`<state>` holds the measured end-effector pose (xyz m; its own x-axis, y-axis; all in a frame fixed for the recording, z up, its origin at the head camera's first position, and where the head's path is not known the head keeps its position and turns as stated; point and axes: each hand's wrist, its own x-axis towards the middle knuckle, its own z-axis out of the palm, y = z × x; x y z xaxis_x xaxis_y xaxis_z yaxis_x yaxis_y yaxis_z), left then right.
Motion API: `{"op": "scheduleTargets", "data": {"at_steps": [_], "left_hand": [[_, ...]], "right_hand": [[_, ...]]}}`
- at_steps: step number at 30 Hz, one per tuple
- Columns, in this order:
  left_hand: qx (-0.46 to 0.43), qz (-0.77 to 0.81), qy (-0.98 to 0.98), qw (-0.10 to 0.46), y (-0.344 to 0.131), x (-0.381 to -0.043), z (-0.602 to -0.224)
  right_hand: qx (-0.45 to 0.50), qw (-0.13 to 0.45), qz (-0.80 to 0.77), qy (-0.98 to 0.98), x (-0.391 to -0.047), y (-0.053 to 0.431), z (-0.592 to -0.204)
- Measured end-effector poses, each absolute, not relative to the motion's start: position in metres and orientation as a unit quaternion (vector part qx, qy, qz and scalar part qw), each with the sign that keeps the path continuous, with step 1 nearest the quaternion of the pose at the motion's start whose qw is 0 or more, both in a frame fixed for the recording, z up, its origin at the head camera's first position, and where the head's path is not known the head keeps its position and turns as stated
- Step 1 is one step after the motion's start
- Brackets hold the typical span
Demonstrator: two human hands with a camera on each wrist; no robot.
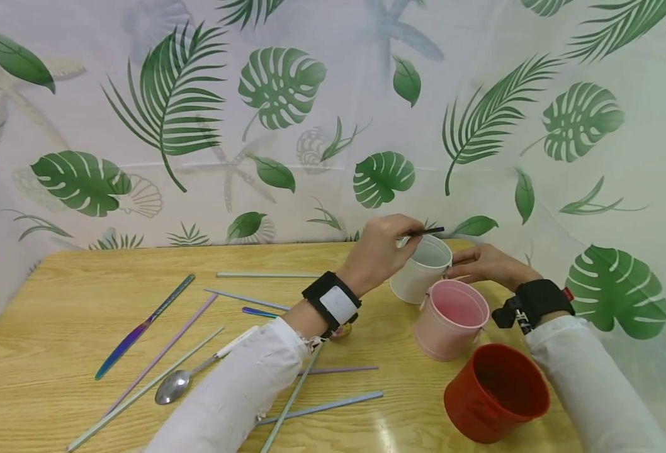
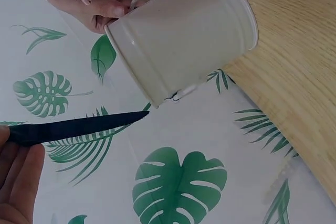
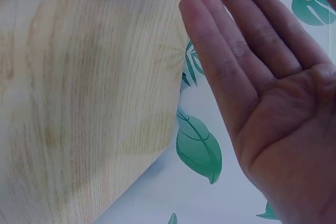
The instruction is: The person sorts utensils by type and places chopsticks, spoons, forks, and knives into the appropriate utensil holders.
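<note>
My left hand (image 1: 379, 251) pinches a black knife (image 2: 84, 128) by its handle end. Its blade tip points toward the rim of a white bucket (image 1: 415, 280), close to the mouth in the head view. At the bucket's other side, the straight fingers of my right hand (image 1: 491, 264) reach its wall by the handle mount; the right wrist view shows the palm (image 3: 283, 124) with nothing in it. A pink bucket (image 1: 437, 336) stands just in front of the white one, and a red bucket (image 1: 469, 402) is nearest me.
On the table's left lie a rainbow-coloured knife (image 1: 135, 336), a spoon with a white handle (image 1: 172, 387) and several thin pastel sticks (image 1: 165, 346). A shiny blue-purple handle (image 1: 259, 312) and a small round object (image 1: 342, 329) are partly hidden by my left arm. Leaf-printed cloth (image 1: 321, 207) hangs behind.
</note>
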<state>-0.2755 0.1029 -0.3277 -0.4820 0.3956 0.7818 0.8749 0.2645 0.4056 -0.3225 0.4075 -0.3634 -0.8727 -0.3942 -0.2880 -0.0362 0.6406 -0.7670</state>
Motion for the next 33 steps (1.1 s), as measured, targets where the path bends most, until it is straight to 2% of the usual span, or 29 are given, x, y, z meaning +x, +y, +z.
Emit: {"op": "scheduleTargets", "data": {"at_steps": [6,19,28,33], "left_hand": [[-0.432,-0.477,-0.713,0.279,0.106,-0.276,-0.329],[-0.428,-0.477,-0.737,0.214,0.113,-0.286,-0.360],[-0.418,-0.425,-0.779,0.195,0.117,-0.298,-0.369],[-0.409,-0.401,-0.803,0.165,0.120,-0.302,-0.374]], "right_hand": [[-0.119,0.221,-0.416,0.874,-0.324,0.409,-0.364],[-0.129,0.212,-0.397,0.884,-0.324,0.410,-0.366],[-0.124,0.216,-0.407,0.879,-0.323,0.407,-0.364],[-0.128,0.218,-0.410,0.876,-0.323,0.406,-0.364]]}}
